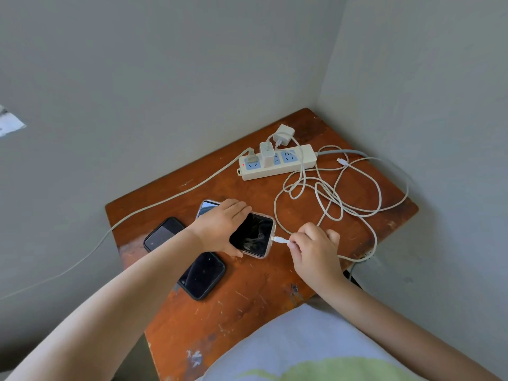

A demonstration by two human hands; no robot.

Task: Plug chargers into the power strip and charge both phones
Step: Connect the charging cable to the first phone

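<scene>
Just in front of the power strip (pixel 276 162), the left hand (pixel 220 224) pins the clear-cased phone (pixel 254 235) flat on the tabletop (pixel 247 298); right fingers (pixel 298 240) pinch the cable plug (pixel 280 239) at its port. The slick, rigid phone likely needs bracing by its edges; the limp cable is best held by its stiff connector.

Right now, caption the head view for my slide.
Left hand steadies a phone while right hand pushes in a cable plug; one charger sits in the strip.

Near edge: bare tabletop (pixel 247 312), open to reach.
Right half: looped white cables (pixel 330 193) sprawl across.
Back corner: power strip (pixel 276 162) against walls (pixel 165 78).
Left: two dark phones (pixel 203 274) lying flat.
</scene>
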